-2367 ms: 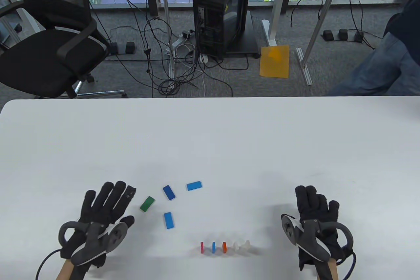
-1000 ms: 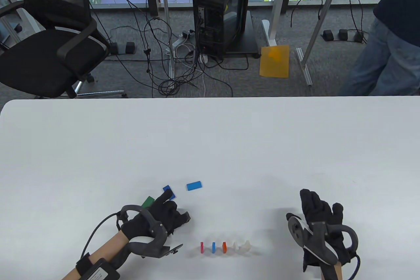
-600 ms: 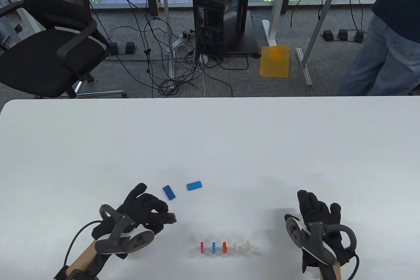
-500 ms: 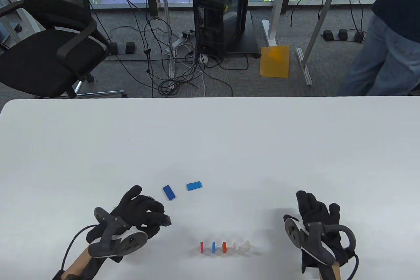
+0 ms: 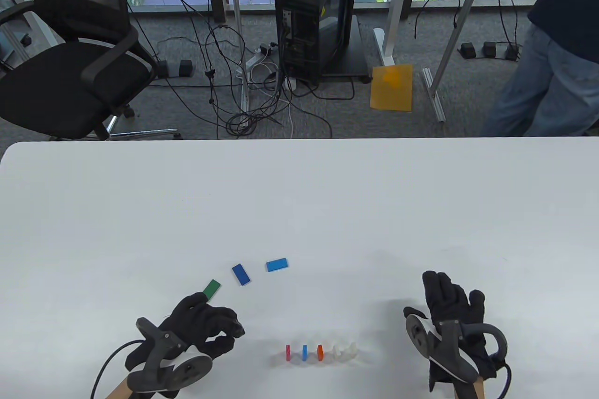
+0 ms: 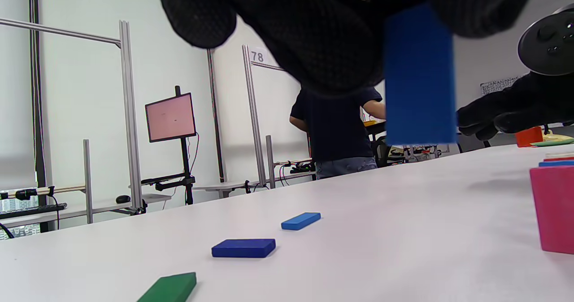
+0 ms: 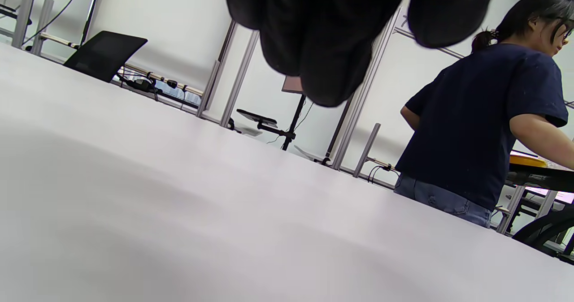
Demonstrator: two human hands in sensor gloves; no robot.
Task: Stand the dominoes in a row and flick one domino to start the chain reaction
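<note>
Five dominoes stand in a short row near the front edge: pink point(image 5: 288, 352), blue point(image 5: 304, 352), orange point(image 5: 320, 351) and two white ones point(image 5: 344, 351). My left hand point(image 5: 229, 331) hovers just left of the row, fingers curled, pinching a blue domino point(image 6: 419, 78) upright above the table; the pink domino point(image 6: 554, 208) stands close to its right. Three loose dominoes lie flat beyond: green point(image 5: 210, 290), dark blue point(image 5: 241, 274), light blue point(image 5: 276, 264). My right hand point(image 5: 447, 298) rests flat on the table right of the row, holding nothing.
The white table point(image 5: 299, 193) stretches wide behind the dominoes. A person in a dark shirt and jeans point(image 5: 552, 67) stands past its far right corner. An office chair point(image 5: 70, 76) and cables lie beyond the far edge.
My left hand reached into the loose dominoes, took up the nearest blue one and drew back towards the row's left end. The right hand barely moved. The person behind stood up.
</note>
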